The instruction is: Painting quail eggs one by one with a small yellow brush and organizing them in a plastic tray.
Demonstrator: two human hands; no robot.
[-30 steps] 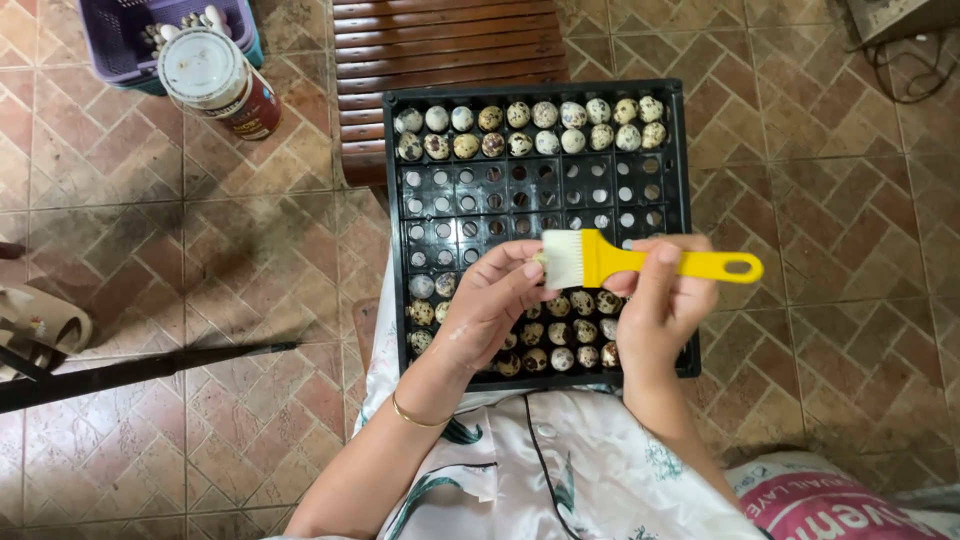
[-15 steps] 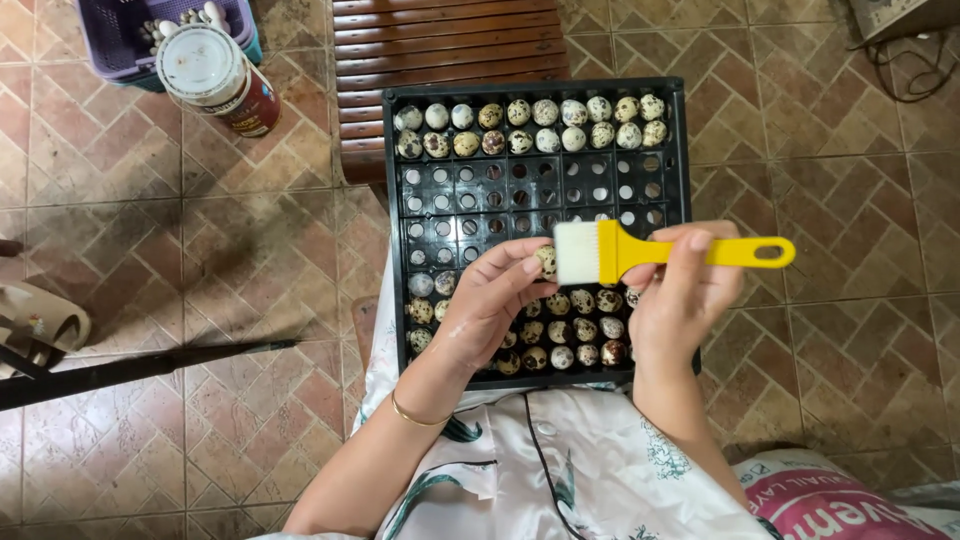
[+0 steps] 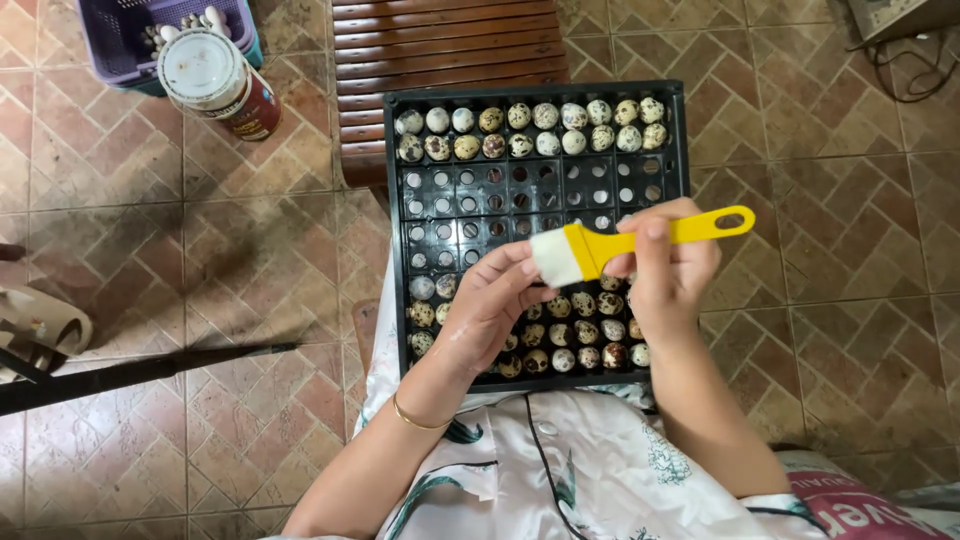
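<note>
A black plastic egg tray (image 3: 688, 160) rests on my lap. Speckled quail eggs (image 3: 530, 130) fill its two far rows, and more eggs (image 3: 585, 335) fill the near rows, with empty cells between. My right hand (image 3: 668, 280) grips a yellow-handled brush (image 3: 650, 236) with white bristles, held over the tray's middle. My left hand (image 3: 490, 305) is curled just under the bristles, its fingertips closed on a small quail egg that is mostly hidden behind the brush and fingers.
A purple basket (image 3: 120, 45) and a white-lidded can (image 3: 205, 70) stand on the brick floor at far left. A wooden slatted bench (image 3: 450, 45) lies beyond the tray. A dark rod (image 3: 150, 370) and a sandal (image 3: 40, 330) are at left, a printed sack (image 3: 860, 510) at bottom right.
The brush slid slightly right, then back left, its handle now tilted up. My left hand stayed under the bristles, fingers turning a little.
</note>
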